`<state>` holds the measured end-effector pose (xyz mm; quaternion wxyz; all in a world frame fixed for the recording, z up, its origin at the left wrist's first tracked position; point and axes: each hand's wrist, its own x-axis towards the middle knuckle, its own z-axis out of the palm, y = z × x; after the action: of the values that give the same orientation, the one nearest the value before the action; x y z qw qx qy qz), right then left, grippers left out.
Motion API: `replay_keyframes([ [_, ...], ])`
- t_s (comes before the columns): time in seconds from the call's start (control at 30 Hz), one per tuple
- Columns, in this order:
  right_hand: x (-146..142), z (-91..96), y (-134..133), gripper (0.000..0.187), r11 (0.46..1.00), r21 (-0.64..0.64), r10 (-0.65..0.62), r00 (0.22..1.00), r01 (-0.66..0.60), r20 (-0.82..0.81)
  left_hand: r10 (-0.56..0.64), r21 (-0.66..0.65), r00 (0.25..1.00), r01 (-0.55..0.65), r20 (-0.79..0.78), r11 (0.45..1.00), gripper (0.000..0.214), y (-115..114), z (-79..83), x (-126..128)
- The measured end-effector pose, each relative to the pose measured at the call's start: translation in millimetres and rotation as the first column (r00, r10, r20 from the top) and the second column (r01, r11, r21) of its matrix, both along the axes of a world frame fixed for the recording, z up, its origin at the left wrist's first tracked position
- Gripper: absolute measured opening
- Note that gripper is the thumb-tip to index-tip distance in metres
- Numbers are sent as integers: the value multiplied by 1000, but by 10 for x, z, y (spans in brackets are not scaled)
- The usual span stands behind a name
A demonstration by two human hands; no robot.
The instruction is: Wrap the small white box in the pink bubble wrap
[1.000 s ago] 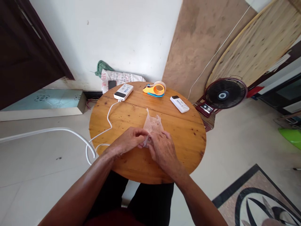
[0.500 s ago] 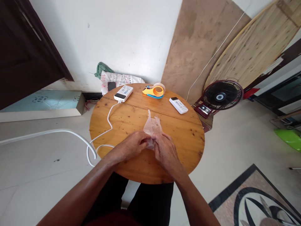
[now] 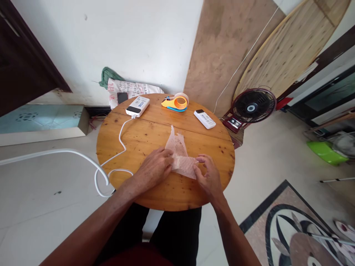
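Observation:
A crumpled sheet of clear bubble wrap (image 3: pixel 181 157) lies on the round wooden table (image 3: pixel 138 138). My left hand (image 3: pixel 155 168) presses on the sheet's left edge with the fingers curled over it. My right hand (image 3: pixel 209 175) pinches the sheet's right edge between thumb and fingers. The wrap is stretched out flat between the two hands, and its far end sticks up, twisted.
At the table's far side lie a white power bank (image 3: pixel 138 106) with a white cable (image 3: pixel 120 138), an orange and blue tape dispenser (image 3: pixel 176 102) and a white remote (image 3: pixel 204 119). A black fan (image 3: pixel 253 108) stands on the floor to the right. A printed sack (image 3: pixel 130 90) leans against the wall.
My hands have moved apart, the right one pulling to the right, and the bunched bubble wrap has spread out between them. The view has shifted slightly.

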<state>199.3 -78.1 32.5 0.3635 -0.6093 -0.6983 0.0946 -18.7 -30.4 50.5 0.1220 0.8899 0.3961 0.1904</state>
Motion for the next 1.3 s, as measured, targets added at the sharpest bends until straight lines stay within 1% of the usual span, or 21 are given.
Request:
replay_keyframes([
  [0.13, 40, -96, -44, 25, 996, -88, -18, 995, 9, -99, -77, 12, 997, 76, 19, 997, 20, 46, -20, -11],
  [0.23, 9, -58, -22, 25, 995, -97, -10, 995, 0, -101, -100, 9, 995, 99, 31, 995, 19, 64, -28, -17],
  [0.33, -43, 42, 65, 35, 990, -128, 53, 998, -57, -31, -111, -7, 993, 112, 49, 994, 18, 81, -41, -21],
  [0.43, -92, 140, 185, 46, 957, -262, 144, 988, -126, 51, -106, -44, 993, 109, 60, 993, 19, 97, -54, -17],
  [0.53, -121, 226, 289, 50, 906, -386, 233, 965, -171, 119, -103, -90, 993, 107, 54, 990, 18, 114, -44, -14],
  [0.63, -133, 325, 373, 52, 873, -444, 306, 935, -202, 177, -106, -146, 993, 112, 48, 983, 17, 134, -11, -18],
  [0.7, -135, 385, 441, 52, 861, -466, 333, 918, -202, 217, -109, -181, 993, 116, 49, 977, 17, 149, 14, -23],
  [0.77, -134, 424, 531, 47, 867, -465, 330, 904, -178, 271, -111, -209, 993, 119, 52, 971, 16, 165, 32, -25],
  [0.83, -130, 430, 639, 44, 885, -446, 307, 888, -134, 342, -110, -230, 992, 120, 55, 966, 15, 178, 41, -24],
  [0.9, -123, 409, 751, 44, 894, -440, 283, 868, -85, 409, -112, -244, 992, 124, 59, 962, 14, 187, 40, -21],
  [0.97, -113, 373, 850, 40, 891, -451, 265, 856, -41, 444, -110, -255, 992, 122, 64, 959, 14, 194, 34, -21],
  [1.03, -105, 336, 921, 36, 891, -452, 246, 865, -25, 438, -102, -269, 993, 117, 66, 956, 15, 198, 25, -25],
  [1.17, -151, 280, 1005, 35, 911, -410, 223, 896, -50, 385, -79, -296, 994, 99, 80, 950, 16, 204, 7, -37],
  [1.23, -218, 248, 1055, 36, 912, -410, 171, 889, 21, 425, -75, -302, 994, 96, 82, 948, 16, 209, 3, -39],
  [1.3, -297, 206, 1124, 34, 906, -401, 92, 862, 136, 498, -78, -304, 994, 97, 75, 948, 16, 212, 5, -39],
])
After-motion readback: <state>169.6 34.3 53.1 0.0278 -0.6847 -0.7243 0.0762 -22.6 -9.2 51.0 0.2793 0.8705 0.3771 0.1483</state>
